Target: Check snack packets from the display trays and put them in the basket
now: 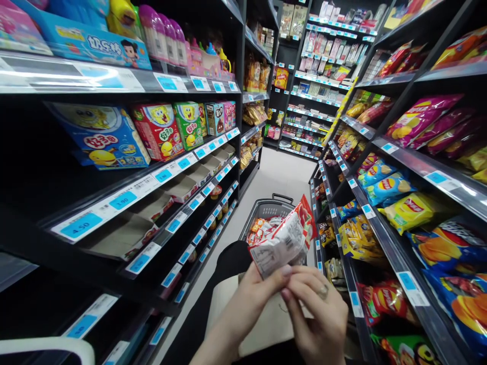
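I am holding a red and white snack packet [284, 238] in front of me, above the grey shopping basket [262, 210] that is standing on the aisle floor. My left hand [247, 299] is closing its grip on the lower corner of the packet, and my right hand [317, 309] is pinching the same lower edge with thumb and fingertips, so both hands are gripping the packet.

In my judgement, to read the back well I should be keeping the packet flat and turned to the light, pinching only the sealed edge so the contents are not crushed, and holding it over the basket.

The print on the packet is too small for me to read. On the right shelves, the yellow and blue crisp bags [409, 210] are showing the Lay's logo. On the left, the biscuit boxes [158, 129] are carrying a SpongeBob picture with Chinese characters, and the price tags [81, 225] are reading 4.50 and 3.90.
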{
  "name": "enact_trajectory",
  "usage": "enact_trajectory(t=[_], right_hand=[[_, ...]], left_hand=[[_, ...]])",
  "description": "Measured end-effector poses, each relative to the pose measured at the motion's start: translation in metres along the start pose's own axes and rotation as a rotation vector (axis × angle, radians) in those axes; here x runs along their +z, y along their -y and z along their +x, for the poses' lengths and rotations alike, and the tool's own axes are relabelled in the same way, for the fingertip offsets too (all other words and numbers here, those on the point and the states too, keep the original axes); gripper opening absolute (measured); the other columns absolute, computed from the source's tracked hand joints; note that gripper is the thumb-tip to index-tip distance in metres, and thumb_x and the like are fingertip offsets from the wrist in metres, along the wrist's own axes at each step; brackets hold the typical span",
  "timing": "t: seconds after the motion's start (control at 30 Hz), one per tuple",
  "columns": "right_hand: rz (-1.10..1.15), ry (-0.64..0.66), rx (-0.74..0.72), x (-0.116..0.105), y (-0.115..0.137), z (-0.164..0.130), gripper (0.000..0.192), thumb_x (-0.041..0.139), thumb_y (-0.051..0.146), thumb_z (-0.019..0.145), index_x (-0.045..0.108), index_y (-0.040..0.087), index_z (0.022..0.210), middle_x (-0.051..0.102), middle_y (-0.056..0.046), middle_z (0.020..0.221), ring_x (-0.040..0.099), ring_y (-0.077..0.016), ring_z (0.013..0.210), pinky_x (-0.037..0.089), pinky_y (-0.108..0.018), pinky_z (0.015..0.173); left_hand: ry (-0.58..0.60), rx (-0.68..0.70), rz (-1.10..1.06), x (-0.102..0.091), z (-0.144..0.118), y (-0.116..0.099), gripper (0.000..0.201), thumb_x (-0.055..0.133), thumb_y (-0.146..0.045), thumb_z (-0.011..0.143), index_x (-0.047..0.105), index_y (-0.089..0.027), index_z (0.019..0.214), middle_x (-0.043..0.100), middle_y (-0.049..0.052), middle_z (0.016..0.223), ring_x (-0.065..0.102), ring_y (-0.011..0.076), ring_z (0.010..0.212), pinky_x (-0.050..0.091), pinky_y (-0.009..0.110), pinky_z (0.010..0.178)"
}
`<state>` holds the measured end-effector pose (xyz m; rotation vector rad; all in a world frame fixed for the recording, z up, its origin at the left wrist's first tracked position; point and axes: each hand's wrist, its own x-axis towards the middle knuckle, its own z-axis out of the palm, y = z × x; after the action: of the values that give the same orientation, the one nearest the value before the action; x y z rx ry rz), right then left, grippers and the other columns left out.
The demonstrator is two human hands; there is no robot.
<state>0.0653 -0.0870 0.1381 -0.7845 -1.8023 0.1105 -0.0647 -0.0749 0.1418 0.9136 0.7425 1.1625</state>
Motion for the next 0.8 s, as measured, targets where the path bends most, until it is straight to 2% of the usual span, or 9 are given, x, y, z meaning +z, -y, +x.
enact_trajectory(t=[0.13, 0.17, 0.27, 0.4, 0.47, 0.53, 0.6, 0.67, 0.8], right_hand=[[0.169, -0.456, 0.415, -0.016, -0.023, -0.013, 0.038, 0.065, 0.017, 0.083, 0.063, 0.031, 0.118, 0.061, -0.003, 0.113, 0.054, -0.0207, 0.114, 0.043, -0.037, 0.096], [0.280, -0.479, 0.537, -0.020, -0.028, -0.015, 0.045, 0.068, 0.021, 0.082, 0.058, 0.033, 0.125, 0.058, -0.004, 0.119, 0.057, -0.0206, 0.111, 0.046, -0.037, 0.093], [0.656, -0.312, 0.740, -0.029, -0.036, -0.018, 0.065, 0.072, 0.031, 0.079, 0.044, 0.036, 0.138, 0.065, -0.007, 0.113, 0.069, -0.0211, 0.088, 0.055, -0.038, 0.077], [0.675, -0.342, 0.837, -0.034, -0.027, -0.023, 0.057, 0.073, 0.026, 0.078, 0.053, 0.034, 0.131, 0.074, -0.005, 0.097, 0.071, -0.0199, 0.076, 0.058, -0.035, 0.067], [0.554, -0.370, 0.828, -0.037, -0.024, -0.028, 0.042, 0.077, 0.025, 0.074, 0.067, 0.030, 0.115, 0.076, -0.005, 0.095, 0.070, -0.0189, 0.070, 0.057, -0.031, 0.061], [0.403, -0.352, 0.747, -0.041, -0.026, -0.033, 0.030, 0.081, 0.026, 0.068, 0.076, 0.025, 0.098, 0.076, -0.007, 0.091, 0.069, -0.0198, 0.066, 0.056, -0.030, 0.056], [0.281, -0.321, 0.615, -0.045, -0.030, -0.035, 0.023, 0.083, 0.027, 0.065, 0.079, 0.023, 0.086, 0.076, -0.009, 0.088, 0.070, -0.0226, 0.069, 0.056, -0.032, 0.055], [0.213, -0.304, 0.499, -0.046, -0.033, -0.035, 0.017, 0.083, 0.026, 0.065, 0.079, 0.023, 0.081, 0.075, -0.008, 0.085, 0.070, -0.0236, 0.072, 0.056, -0.031, 0.055], [0.096, -0.364, 0.372, -0.041, -0.032, -0.031, 0.011, 0.078, 0.020, 0.071, 0.078, 0.025, 0.081, 0.072, -0.004, 0.079, 0.067, -0.0202, 0.071, 0.051, -0.029, 0.057]], left_hand=[[0.095, -0.152, -0.154, -0.012, -0.003, -0.012, 0.055, 0.076, -0.032, 0.071, 0.063, -0.014, 0.122, 0.071, 0.016, 0.112, 0.068, 0.0335, 0.093, 0.060, 0.036, 0.059], [0.132, -0.188, -0.159, -0.016, -0.004, -0.013, 0.057, 0.078, -0.031, 0.069, 0.063, -0.014, 0.121, 0.072, 0.016, 0.110, 0.069, 0.0331, 0.089, 0.059, 0.035, 0.056], [0.172, -0.222, -0.125, -0.023, -0.005, -0.011, 0.059, 0.084, -0.031, 0.062, 0.065, -0.013, 0.115, 0.074, 0.013, 0.102, 0.071, 0.0297, 0.084, 0.059, 0.037, 0.067], [0.071, 0.010, -0.053, -0.020, 0.002, -0.006, 0.066, 0.085, -0.025, 0.062, 0.059, -0.019, 0.123, 0.073, 0.009, 0.107, 0.068, 0.0262, 0.099, 0.053, 0.031, 0.085], [-0.024, 0.150, -0.050, -0.016, 0.004, -0.007, 0.081, 0.084, -0.021, 0.064, 0.047, -0.028, 0.136, 0.071, 0.006, 0.113, 0.068, 0.0240, 0.099, 0.054, 0.029, 0.082], [-0.091, 0.239, -0.018, -0.013, 0.005, -0.010, 0.079, 0.084, -0.018, 0.063, 0.052, -0.032, 0.134, 0.073, 0.004, 0.107, 0.070, 0.0208, 0.087, 0.055, 0.026, 0.073], [-0.118, 0.292, 0.082, -0.014, 0.004, -0.014, 0.052, 0.084, -0.014, 0.060, 0.072, -0.027, 0.109, 0.076, 0.003, 0.094, 0.069, 0.0193, 0.077, 0.055, 0.024, 0.067], [-0.127, 0.342, 0.194, -0.015, 0.003, -0.016, 0.021, 0.082, -0.010, 0.060, 0.080, -0.023, 0.077, 0.075, 0.004, 0.080, 0.067, 0.0189, 0.073, 0.054, 0.024, 0.065], [-0.195, 0.416, 0.307, -0.014, 0.001, -0.015, 0.014, 0.080, -0.010, 0.062, 0.078, -0.024, 0.063, 0.070, 0.001, 0.066, 0.062, 0.0150, 0.064, 0.048, 0.022, 0.059]])
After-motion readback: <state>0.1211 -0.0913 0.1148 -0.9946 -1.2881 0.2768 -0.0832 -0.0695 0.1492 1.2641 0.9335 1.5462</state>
